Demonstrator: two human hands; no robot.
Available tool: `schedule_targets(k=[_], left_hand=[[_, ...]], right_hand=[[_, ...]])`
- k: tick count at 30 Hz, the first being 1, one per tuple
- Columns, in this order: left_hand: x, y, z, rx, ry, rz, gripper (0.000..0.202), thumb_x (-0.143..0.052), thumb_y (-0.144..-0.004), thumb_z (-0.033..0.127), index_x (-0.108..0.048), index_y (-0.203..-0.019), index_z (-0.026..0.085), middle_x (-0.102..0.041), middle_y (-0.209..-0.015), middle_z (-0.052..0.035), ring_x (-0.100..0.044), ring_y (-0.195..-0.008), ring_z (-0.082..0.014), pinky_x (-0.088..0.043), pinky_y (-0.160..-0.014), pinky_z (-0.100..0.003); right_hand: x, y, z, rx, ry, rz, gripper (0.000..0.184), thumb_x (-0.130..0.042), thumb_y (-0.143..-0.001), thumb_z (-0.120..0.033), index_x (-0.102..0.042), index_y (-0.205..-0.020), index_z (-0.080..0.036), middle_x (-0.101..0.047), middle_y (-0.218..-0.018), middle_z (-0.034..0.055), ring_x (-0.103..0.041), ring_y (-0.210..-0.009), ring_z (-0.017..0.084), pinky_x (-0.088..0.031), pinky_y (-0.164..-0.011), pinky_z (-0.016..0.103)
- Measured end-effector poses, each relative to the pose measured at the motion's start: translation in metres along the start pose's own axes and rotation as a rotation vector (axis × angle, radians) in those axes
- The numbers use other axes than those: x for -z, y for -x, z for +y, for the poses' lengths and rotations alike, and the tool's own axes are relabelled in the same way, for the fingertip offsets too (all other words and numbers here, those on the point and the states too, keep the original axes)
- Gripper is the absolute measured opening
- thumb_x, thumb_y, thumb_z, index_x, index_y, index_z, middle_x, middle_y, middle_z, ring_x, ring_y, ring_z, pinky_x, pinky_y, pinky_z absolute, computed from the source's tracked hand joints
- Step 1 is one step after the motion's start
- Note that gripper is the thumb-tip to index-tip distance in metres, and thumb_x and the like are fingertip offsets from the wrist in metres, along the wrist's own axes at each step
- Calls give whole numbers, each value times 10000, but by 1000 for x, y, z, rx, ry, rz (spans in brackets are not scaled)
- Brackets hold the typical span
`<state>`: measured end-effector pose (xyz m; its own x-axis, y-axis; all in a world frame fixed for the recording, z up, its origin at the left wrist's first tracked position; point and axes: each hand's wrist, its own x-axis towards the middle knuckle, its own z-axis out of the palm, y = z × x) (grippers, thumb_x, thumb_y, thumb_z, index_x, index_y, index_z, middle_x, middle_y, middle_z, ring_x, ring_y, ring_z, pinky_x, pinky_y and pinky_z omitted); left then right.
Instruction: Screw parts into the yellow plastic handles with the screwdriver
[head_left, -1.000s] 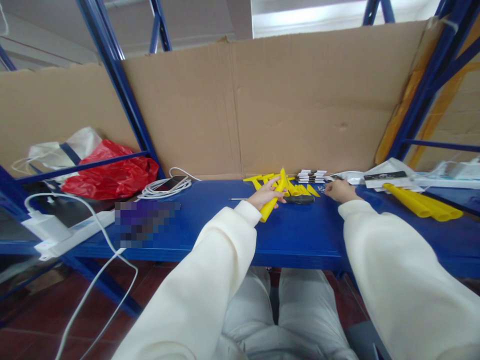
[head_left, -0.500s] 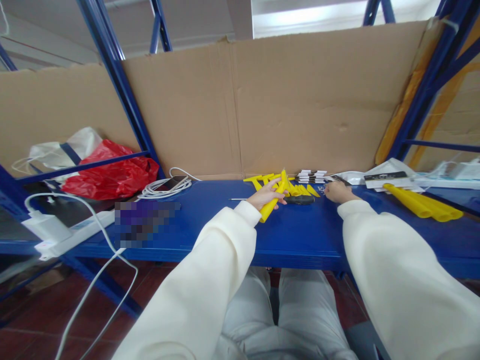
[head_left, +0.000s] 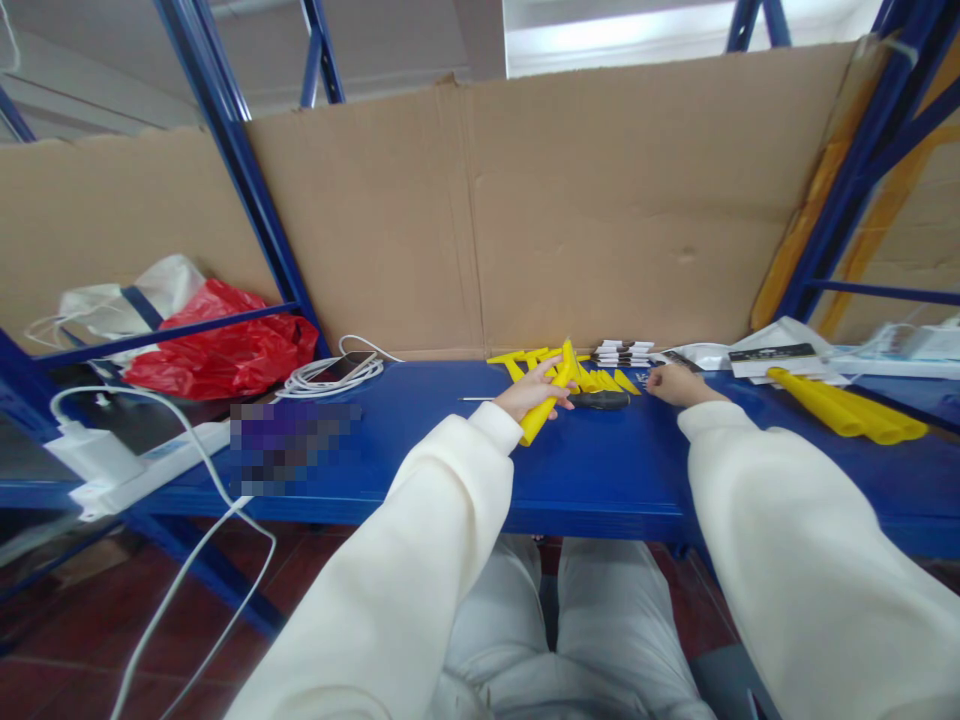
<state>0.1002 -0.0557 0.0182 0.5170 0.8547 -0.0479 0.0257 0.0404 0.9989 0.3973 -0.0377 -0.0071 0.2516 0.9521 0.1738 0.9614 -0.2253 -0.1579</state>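
A blue desk, really the board of a blue steel rack, runs across in front of us, backed by a wall of brown cardboard. Our left grip is closed around a long yellow plastic piece, which lies slanted with its lower end on the desk near the sleeve and its upper end pointing towards the cardboard. Just behind it sits a pile of small yellow parts, and a screwdriver with a black handle lies flat between our two hands, its thin shaft running left behind the left grip. Our right grip rests on the desk just right of the screwdriver, fingers curled towards the pile; we cannot tell whether it pinches anything. A short stack of black-and-white pieces stands against the cardboard behind the pile. Well to the right lie yellow tubes. To the left we see a phone on a coil of white cable, a red bag and a white power strip.
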Motion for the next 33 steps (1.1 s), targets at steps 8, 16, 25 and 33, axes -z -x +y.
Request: schedule_targets(k=[8, 16, 25, 33], left_hand=[[0, 0, 0, 4, 4, 4, 964, -655, -829, -15, -335, -1670, 329, -745, -1292, -118, -677, -595, -91, -417, -463, -163], [0, 1, -1, -13, 10, -29, 951, -637, -833, -17, -330, -1671, 310, -737, -1287, -116, -676, -603, -88, -420, -449, -156], [0, 1, -1, -19, -24, -99, 965, -644, -834, -1, -311, -1682, 317, -731, -1307, -125, -679, -607, -84, -440, -450, -148], [0, 2, -2, -30, -36, -143, 989, -659, -823, 3, -319, -1688, 341, -714, -1352, -135, -691, -622, -94, -427, -444, -154]], right_hand=[[-1, 0, -3, 22, 23, 12, 184, -599, -846, -138, -778, -846, -182, -775, -948, 146, -738, -984, 294, -564, -876, 369], [11, 6, -31, 181, -359, 222, 146, -593, -847, -133, -703, -763, -183, -764, -916, 121, -722, -913, 266, -551, -908, 356], [5, 20, -77, 553, -848, 311, 217, -721, -861, -375, -609, -742, -233, -689, -922, 66, -660, -958, 250, -531, -964, 430], [4, 21, -76, 617, -879, 286, 299, -717, -839, -498, -601, -722, -248, -673, -920, 74, -629, -961, 257, -523, -957, 446]])
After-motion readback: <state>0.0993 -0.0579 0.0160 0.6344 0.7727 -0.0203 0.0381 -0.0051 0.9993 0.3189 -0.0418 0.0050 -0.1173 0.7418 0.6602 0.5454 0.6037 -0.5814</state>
